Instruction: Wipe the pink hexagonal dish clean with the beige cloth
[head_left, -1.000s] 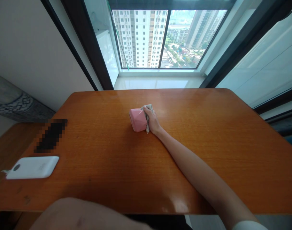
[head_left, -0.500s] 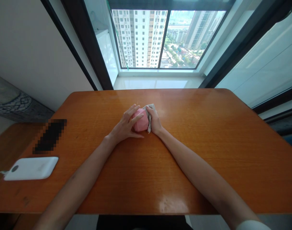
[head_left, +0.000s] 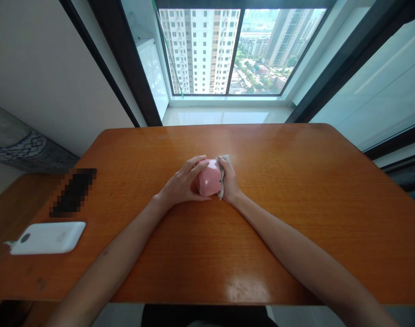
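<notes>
A pink faceted cup-like object (head_left: 209, 178) lies on its side near the middle of the orange wooden table (head_left: 296, 190). My left hand (head_left: 182, 185) wraps its fingers over the left and top of it. My right hand (head_left: 229, 184) presses a small grey cloth (head_left: 225, 162) against its right end; most of the cloth is hidden behind the fingers.
A white power bank (head_left: 47, 237) lies near the table's left front corner, with a dark blurred flat object (head_left: 73, 191) just behind it. Beyond the far edge is a white sill and a large window onto tall buildings.
My left hand came up from the near edge and took hold of the pink object. Both hands and the object have shifted slightly to the right and nearer to me.
</notes>
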{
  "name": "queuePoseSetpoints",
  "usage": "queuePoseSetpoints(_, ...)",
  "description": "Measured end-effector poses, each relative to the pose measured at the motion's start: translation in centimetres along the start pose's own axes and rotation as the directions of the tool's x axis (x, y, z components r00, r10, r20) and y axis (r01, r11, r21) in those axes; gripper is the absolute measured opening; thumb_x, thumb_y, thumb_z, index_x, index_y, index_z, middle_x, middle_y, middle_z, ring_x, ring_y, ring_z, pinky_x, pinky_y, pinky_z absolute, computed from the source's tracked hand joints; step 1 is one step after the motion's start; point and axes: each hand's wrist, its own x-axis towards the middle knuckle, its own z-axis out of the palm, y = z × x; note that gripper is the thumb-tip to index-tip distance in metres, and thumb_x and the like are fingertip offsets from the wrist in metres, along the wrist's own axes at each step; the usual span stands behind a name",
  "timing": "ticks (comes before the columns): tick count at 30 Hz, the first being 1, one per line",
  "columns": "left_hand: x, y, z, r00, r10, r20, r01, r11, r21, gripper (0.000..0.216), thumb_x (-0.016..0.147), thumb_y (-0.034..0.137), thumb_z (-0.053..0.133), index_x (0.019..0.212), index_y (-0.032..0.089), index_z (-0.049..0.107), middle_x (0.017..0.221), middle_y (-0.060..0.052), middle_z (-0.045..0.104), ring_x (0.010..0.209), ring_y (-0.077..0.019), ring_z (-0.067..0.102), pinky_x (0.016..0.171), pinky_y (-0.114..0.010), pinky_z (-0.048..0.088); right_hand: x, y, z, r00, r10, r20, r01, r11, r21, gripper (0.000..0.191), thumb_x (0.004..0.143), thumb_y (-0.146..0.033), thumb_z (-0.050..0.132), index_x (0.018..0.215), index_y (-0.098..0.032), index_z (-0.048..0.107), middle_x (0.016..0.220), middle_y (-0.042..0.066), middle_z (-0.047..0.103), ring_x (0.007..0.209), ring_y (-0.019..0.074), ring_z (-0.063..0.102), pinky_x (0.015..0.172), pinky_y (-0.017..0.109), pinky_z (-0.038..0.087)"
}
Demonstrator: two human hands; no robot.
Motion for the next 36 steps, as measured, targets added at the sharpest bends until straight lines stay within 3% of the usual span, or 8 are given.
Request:
queuePoseSetpoints(6,0.1,0.1,0.2,0.969,-0.245,-0.039,0.236,0.958,-0.164,0.123,0.057,0.061,0.106,0.158,0.024,0.047,0.15,-0.017,0.067,0.13,-0.0373,0.073,0.117,-0.05,0.059,-0.8,0.1,0.3,0.988,-0.153,0.004,0.151,0.972,-0.181,0.045,0.094,-0.062,0.07,0.072,-0.026,0.054,0.069,-0.003,0.052,0.065,0.0156,0.045,0.06,0.031,0.04)
queuePoseSetpoints(13,0.2,-0.4,0.2,0.933,-0.354,0.068,0.356,0.872,-0.336,0.104,0.075,0.079,0.087,0.153,0.02,0.05,0.13,-0.014,0.075,0.101,-0.0285,0.075,0.09,-0.04,0.062,-1.4,0.0,0.9,0.985,-0.164,0.051,0.171,0.954,-0.246,0.045,0.094,-0.063,0.07,0.072,-0.027,0.056,0.068,-0.003,0.051,0.065,0.0162,0.044,0.059,0.032,0.038)
queuePoseSetpoints(16,0.2,-0.7,0.3,0.948,-0.312,0.06,0.315,0.901,-0.298,0.11,0.081,0.085,0.08,0.163,0.022,0.043,0.15,-0.02,0.066,0.125,-0.0373,0.072,0.106,-0.05,0.061,-1.0,0.2,0.7,0.988,-0.153,0.021,0.154,0.964,-0.215,0.044,0.092,-0.062,0.071,0.073,-0.027,0.054,0.069,-0.004,0.05,0.066,0.0161,0.043,0.06,0.031,0.039)
queuePoseSetpoints(19,0.2,-0.8,0.4,0.989,-0.149,-0.025,0.139,0.963,-0.233,0.129,0.075,0.085,0.087,0.174,0.028,0.028,0.174,-0.024,0.043,0.16,-0.0466,0.049,0.128,-0.063,0.048,-0.4,0.4,0.4,0.992,-0.122,0.015,0.122,0.982,-0.142,0.042,0.09,-0.06,0.073,0.074,-0.027,0.054,0.071,-0.004,0.052,0.067,0.0158,0.044,0.062,0.031,0.041)
queuePoseSetpoints(24,0.1,-0.4,0.1,0.999,0.033,0.013,-0.032,0.999,-0.041,0.129,0.077,0.061,0.099,0.176,0.034,0.022,0.183,-0.024,0.027,0.17,-0.0455,0.036,0.133,-0.065,0.043,0.2,0.5,0.4,0.999,0.007,0.041,-0.006,1.0,-0.008,0.041,0.086,-0.063,0.074,0.076,-0.026,0.059,0.07,-0.003,0.059,0.065,0.0156,0.049,0.062,0.03,0.045)
queuePoseSetpoints(27,0.3,-0.1,-0.2,0.999,0.026,0.028,-0.027,1.0,0.013,0.12,0.08,0.054,0.097,0.174,0.031,0.026,0.178,-0.024,0.036,0.165,-0.0443,0.043,0.132,-0.062,0.046,0.4,0.6,0.4,0.998,0.042,0.051,-0.042,0.999,0.016,0.044,0.085,-0.066,0.074,0.076,-0.026,0.06,0.067,-0.004,0.058,0.064,0.0155,0.05,0.06,0.03,0.044)
queuePoseSetpoints(31,0.8,0.4,-0.3,0.999,-0.009,-0.036,0.009,1.0,-0.014,0.112,0.073,0.058,0.099,0.165,0.027,0.042,0.162,-0.021,0.055,0.152,-0.043,0.057,0.126,-0.059,0.052,0.2,0.8,0.2,0.998,-0.051,0.043,0.053,0.998,-0.043,0.048,0.089,-0.068,0.073,0.075,-0.026,0.055,0.068,-0.005,0.052,0.062,0.0139,0.046,0.059,0.029,0.04)
queuePoseSetpoints(36,1.0,1.2,0.5,0.947,-0.317,-0.057,0.29,0.916,-0.277,0.088,0.083,0.074,0.083,0.147,0.02,0.057,0.135,-0.015,0.072,0.115,-0.0321,0.075,0.102,-0.045,0.061,-0.7,0.7,0.3,0.989,-0.139,0.054,0.146,0.972,-0.185,0.054,0.093,-0.072,0.07,0.072,-0.026,0.053,0.064,-0.005,0.049,0.059,0.0137,0.042,0.055,0.03,0.035)
